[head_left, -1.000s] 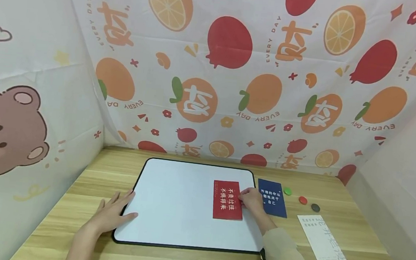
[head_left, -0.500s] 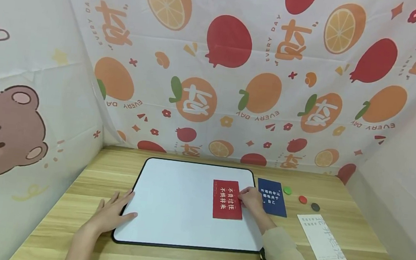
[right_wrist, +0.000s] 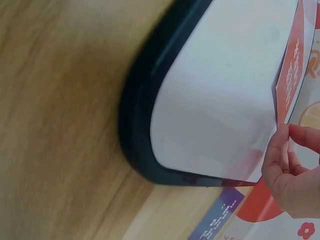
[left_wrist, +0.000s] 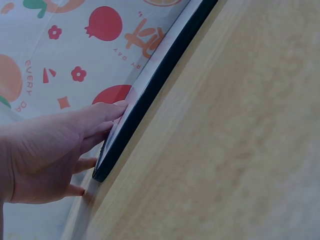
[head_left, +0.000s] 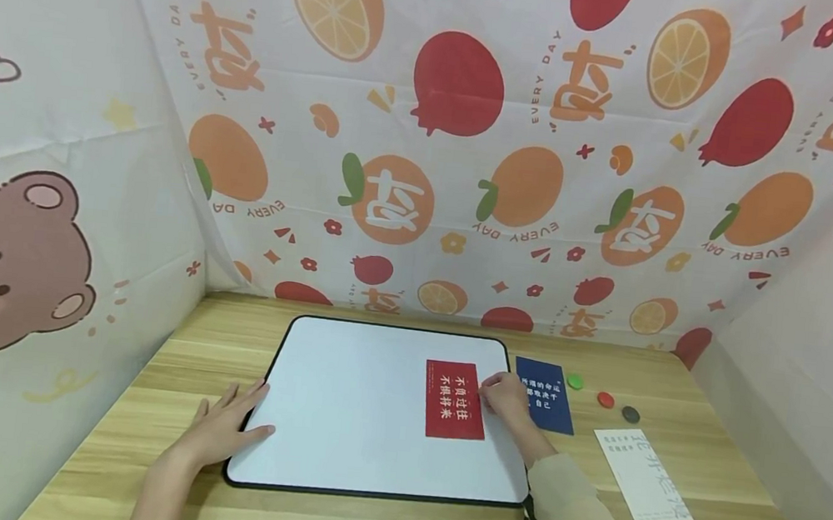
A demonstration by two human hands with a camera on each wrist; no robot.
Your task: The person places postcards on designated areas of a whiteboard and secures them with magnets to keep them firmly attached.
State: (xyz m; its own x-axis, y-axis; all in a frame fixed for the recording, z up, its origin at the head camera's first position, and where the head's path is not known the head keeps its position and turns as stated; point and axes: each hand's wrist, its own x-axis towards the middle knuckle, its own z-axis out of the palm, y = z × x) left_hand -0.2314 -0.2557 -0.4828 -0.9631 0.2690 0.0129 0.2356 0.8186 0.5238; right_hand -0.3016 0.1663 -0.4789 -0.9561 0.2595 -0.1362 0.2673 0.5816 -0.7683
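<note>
A white board with a black rim lies flat on the wooden table. On its right half is a red card printed with white characters. My right hand pinches the card's right edge between thumb and fingertip; the right wrist view shows the card tilted slightly off the board there. My left hand rests at the board's left edge, fingers spread and the thumb over the rim. In the left wrist view, that hand touches the dark rim with extended fingers.
A dark blue card lies just right of the board, partly behind my right hand. Farther right are a green magnet-like disc, a red one and a black one. A white card lies nearer the front. Fruit-printed cloth hangs behind.
</note>
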